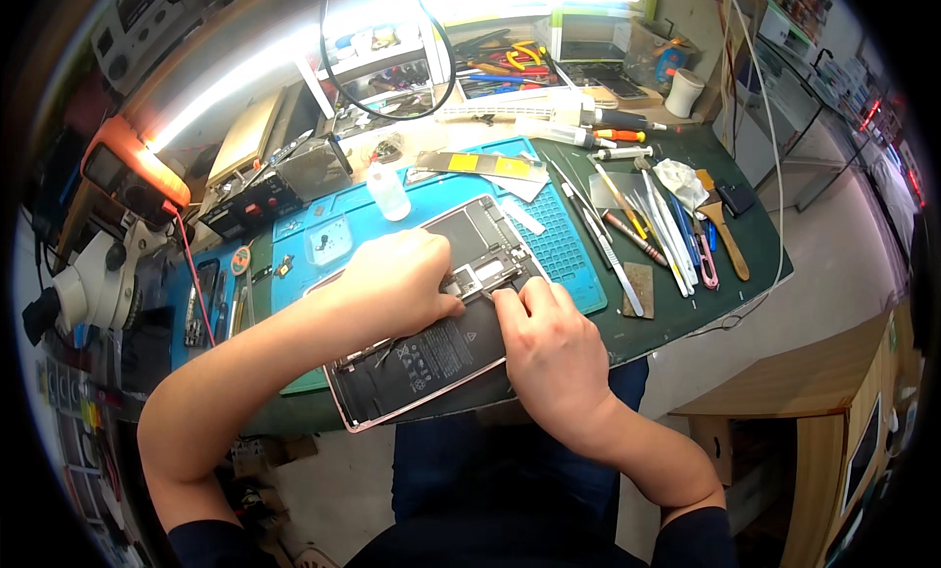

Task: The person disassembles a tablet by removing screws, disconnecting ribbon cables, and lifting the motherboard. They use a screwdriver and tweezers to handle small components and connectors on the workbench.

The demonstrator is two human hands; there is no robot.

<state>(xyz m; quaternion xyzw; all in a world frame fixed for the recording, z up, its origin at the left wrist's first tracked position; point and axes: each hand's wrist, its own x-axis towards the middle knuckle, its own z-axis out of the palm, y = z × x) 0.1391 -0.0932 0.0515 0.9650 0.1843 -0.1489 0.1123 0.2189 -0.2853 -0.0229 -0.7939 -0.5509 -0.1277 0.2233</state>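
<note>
An opened tablet (431,357) with a pinkish metal frame lies slanted across the near edge of the bench, its black battery cells and a silver board strip exposed. My left hand (402,279) is closed over the middle of the tablet, thumb and fingertips down at the board strip. My right hand (554,352) is closed in a pinch at the strip's right part, beside the frame's right edge. Whatever sits between the fingers of either hand is too small or hidden to make out. A thin cable (384,352) shows below my left wrist.
Beneath the tablet is a blue work mat (578,274). Behind it stand a clear bottle (389,194) and a small clear tray (328,241). Tweezers (627,284), a brush (725,240) and several pens lie right. An orange multimeter (137,171) and a microscope (83,289) stand left.
</note>
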